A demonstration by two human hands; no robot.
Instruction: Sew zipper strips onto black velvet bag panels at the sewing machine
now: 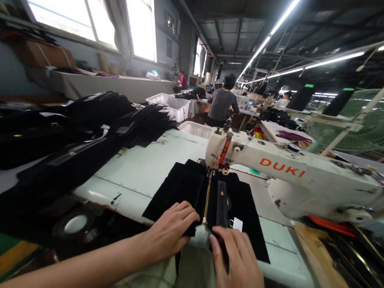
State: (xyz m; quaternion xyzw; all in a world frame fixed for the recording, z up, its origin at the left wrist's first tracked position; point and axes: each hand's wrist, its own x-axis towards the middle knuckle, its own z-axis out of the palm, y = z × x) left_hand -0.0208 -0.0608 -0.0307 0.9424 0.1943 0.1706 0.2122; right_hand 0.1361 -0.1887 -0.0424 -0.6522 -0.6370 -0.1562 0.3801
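Note:
A black fabric piece (180, 186) lies on the sewing machine bed, its upper part under the needle area. Down its middle runs a gold metal zipper (208, 196). A dark strip with a small gold stud (222, 200) and a white tag (238, 224) lie on the right-hand part. My left hand (172, 224) has its fingers on top of the left part, thumb tucked at the near edge, gripping the fabric. My right hand (235, 252) closes its thumb and fingers on the near edge right of the zipper. The white sewing machine (258, 156) stands just beyond.
Piles of black fabric pieces (99, 116) cover the left side. White plastic bins (177, 108) stand behind the table. A co-worker (222, 102) sits farther back. At right are a green fan (363, 120) and a wooden board (318, 252) beside dark zippered pieces.

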